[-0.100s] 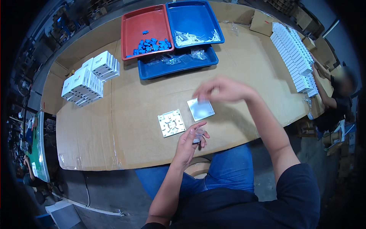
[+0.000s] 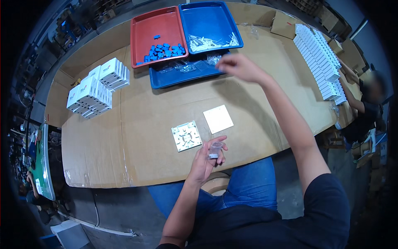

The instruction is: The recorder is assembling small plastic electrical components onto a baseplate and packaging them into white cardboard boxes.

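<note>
My left hand (image 2: pixel 203 163) is turned palm up with its fingers curled round a small clear plastic bag (image 2: pixel 215 148), which has a small white piece at its bottom. My right hand (image 2: pixel 242 68) is raised near the right end of the lower blue tray (image 2: pixel 166 81), its fingers loosely bent and apart, with nothing visible in them. On the cardboard tabletop lie a white square frame with moulded clips (image 2: pixel 186 136), left of the bag, and a plain white square plate (image 2: pixel 218 119) beyond it. Clear bags (image 2: pixel 186 66) lie in the lower blue tray.
A red tray (image 2: pixel 157 27) with blue parts and an upper blue tray (image 2: pixel 211 20) with white sticks overlap the lower tray's far side. White boxes stand in stacks (image 2: pixel 93 89) at left and a long row (image 2: pixel 317 58) at right. Another person (image 2: pixel 362 112) reaches in there.
My right hand has moved forward and away from above the square plate to the lower blue tray, uncovering the plate. My left hand stays nearly in place with the bag.
</note>
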Motion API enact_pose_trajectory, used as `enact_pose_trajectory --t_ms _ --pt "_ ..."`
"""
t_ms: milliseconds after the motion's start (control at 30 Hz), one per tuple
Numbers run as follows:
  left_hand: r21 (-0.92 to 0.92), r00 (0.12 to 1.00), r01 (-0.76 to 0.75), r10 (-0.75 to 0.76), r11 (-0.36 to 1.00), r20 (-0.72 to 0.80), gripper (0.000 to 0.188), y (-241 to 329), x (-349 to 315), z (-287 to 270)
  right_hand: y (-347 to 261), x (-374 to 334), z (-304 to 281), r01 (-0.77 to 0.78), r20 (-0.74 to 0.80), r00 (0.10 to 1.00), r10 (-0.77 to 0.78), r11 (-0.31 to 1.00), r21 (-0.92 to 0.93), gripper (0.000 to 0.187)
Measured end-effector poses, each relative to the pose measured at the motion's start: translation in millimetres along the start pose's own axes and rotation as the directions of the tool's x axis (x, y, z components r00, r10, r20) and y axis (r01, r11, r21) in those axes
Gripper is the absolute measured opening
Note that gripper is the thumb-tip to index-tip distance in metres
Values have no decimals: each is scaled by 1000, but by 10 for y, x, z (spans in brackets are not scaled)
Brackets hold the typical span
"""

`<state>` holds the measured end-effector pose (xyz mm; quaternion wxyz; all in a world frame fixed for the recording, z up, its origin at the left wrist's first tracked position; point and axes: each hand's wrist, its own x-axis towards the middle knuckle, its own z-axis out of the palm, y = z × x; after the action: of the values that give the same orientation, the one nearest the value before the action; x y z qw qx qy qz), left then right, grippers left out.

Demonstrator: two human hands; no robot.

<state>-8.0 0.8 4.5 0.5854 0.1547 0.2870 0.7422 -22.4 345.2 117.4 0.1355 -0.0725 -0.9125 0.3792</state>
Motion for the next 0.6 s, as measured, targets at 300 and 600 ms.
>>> enact_pose_trajectory --t_ms 300,600 --pt "56 1000 25 -25 998 -12 59 -88 34 -6 1160 1097 -451 23 -146 969 -198 665 -747 19" --pt "-111 995 97 -94 989 25 57 -82 76 -139 1301 1225 -450 41 -84 979 -184 587 -808 7"
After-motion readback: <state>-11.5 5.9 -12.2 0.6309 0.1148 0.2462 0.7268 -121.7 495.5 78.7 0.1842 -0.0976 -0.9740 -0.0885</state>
